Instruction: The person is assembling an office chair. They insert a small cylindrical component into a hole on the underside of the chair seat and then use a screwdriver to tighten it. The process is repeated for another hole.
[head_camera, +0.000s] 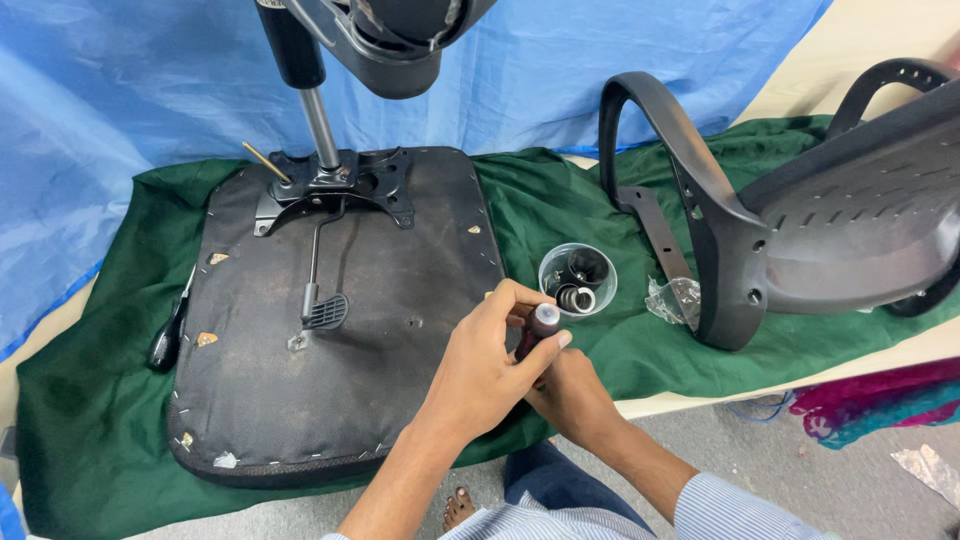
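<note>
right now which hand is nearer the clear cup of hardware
Left. The left hand, wrapped over the screwdriver handle, sits just beside the clear cup; the right hand is lower, under the handle.

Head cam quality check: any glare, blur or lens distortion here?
Head view: even, soft light, only faint shadows under the hands; mild sheen on the plastic chair back and the metal column; the left hand and right hand on the dark-handled tool look sharp; wide-angle bending shows toward the frame edges; the clear cup is legible.

Dark red screwdriver handle (538, 335) — probably upright — at the upturned seat's (340, 330) edge.
</note>
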